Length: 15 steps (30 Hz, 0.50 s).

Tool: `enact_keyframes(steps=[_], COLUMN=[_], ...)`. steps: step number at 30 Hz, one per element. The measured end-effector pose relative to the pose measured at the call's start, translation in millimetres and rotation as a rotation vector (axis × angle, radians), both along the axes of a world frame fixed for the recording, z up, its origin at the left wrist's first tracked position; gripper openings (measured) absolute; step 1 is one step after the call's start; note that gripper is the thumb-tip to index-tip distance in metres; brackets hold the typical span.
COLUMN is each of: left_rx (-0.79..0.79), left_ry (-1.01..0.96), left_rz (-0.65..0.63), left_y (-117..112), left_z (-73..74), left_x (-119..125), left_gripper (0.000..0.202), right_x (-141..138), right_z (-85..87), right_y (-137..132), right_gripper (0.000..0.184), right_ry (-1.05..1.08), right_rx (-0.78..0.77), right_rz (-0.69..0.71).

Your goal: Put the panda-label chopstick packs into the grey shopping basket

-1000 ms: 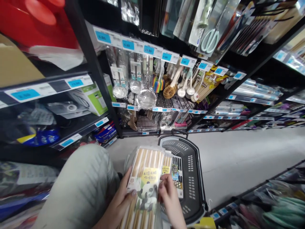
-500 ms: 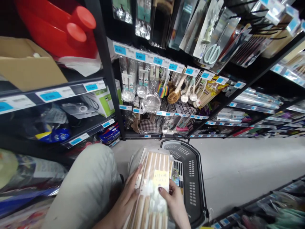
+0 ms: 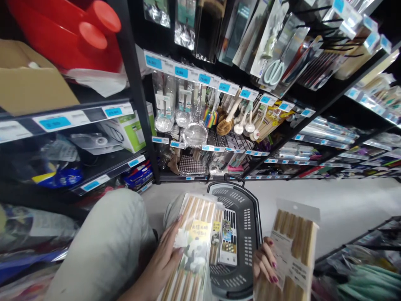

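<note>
Evidently, the left hand (image 3: pixel 168 253) keeps hold of a panda pack (image 3: pixel 191 251) of chopsticks at the bottom centre of the frame. Its fingers lie close together along the pack's left edge, the thumb bent onto the front; what supports the pack underneath is hidden. Gripping by the edge probably leaves the printed front mostly uncovered.

At the lower right, the right hand (image 3: pixel 265 262) is clamped on a second pack (image 3: pixel 293 251), fingertips curled over its face near the left edge with small gaps between them; the thumb cannot be made out. This pack is tilted, its label side towards the camera, perhaps to make the small print easier to see.

Between the hands stands a basket (image 3: pixel 258 217), likely set there for a short reach. A black-and-white pack (image 3: pixel 228 236) lies flat in it. Another chopstick pack (image 3: pixel 215 242) shows beside the panda pack, partly covered by it; whether it rests in the basket, I cannot tell.
</note>
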<state>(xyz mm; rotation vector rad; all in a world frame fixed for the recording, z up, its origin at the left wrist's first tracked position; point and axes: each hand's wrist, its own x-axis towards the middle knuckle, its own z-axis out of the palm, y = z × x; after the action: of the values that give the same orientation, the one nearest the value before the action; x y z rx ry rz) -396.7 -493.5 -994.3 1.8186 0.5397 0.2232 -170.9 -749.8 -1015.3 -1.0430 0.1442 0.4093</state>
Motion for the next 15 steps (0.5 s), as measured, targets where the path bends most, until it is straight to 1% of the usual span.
enact_keyframes(steps=[2, 4, 6, 8, 10, 11, 13, 15], left_rx=[0.004, 0.004, -0.004, -0.027, -0.048, -0.049, -0.013, 0.075], left_ry=[-0.025, -0.045, -0.043, -0.003, 0.039, 0.044, 0.012, -0.028], left_rz=[0.026, 0.068, 0.096, 0.058, 0.01, 0.002, 0.041, 0.102], left_y=[-2.4, -4.1, -4.5, -3.5, -2.6, -2.6, -3.8, -5.8], left_z=[-1.3, -0.7, 0.8, 1.9, 2.4, 2.3, 1.5, -0.5], left_x=[0.2, 0.3, 0.2, -0.2, 0.1, 0.8, 3.3, 6.3], left_gripper=[0.054, 0.053, 0.052, 0.053, 0.054, 0.054, 0.052, 0.051], right_x=[6.1, 11.4, 15.4, 16.2, 12.7, 9.6, 2.3, -3.3], right_z=[-15.3, -37.8, -67.6, -101.3, -132.8, -146.0, -165.0, -174.6], right_y=[4.8, 14.2, 25.7, 37.3, 48.9, 55.0, 67.6, 80.1], right_gripper=[0.04, 0.041, 0.044, 0.043, 0.035, 0.03, 0.023, 0.022], right_ry=[0.026, 0.017, -0.085, -0.232, -0.316, -0.324, -0.307, -0.278], right_rx=[-0.077, -0.241, -0.49, -0.808, -1.079, -1.177, -1.3, -1.373], right_rz=[0.007, 0.031, 0.088, 0.187, 0.321, 0.383, 0.478, 0.528])
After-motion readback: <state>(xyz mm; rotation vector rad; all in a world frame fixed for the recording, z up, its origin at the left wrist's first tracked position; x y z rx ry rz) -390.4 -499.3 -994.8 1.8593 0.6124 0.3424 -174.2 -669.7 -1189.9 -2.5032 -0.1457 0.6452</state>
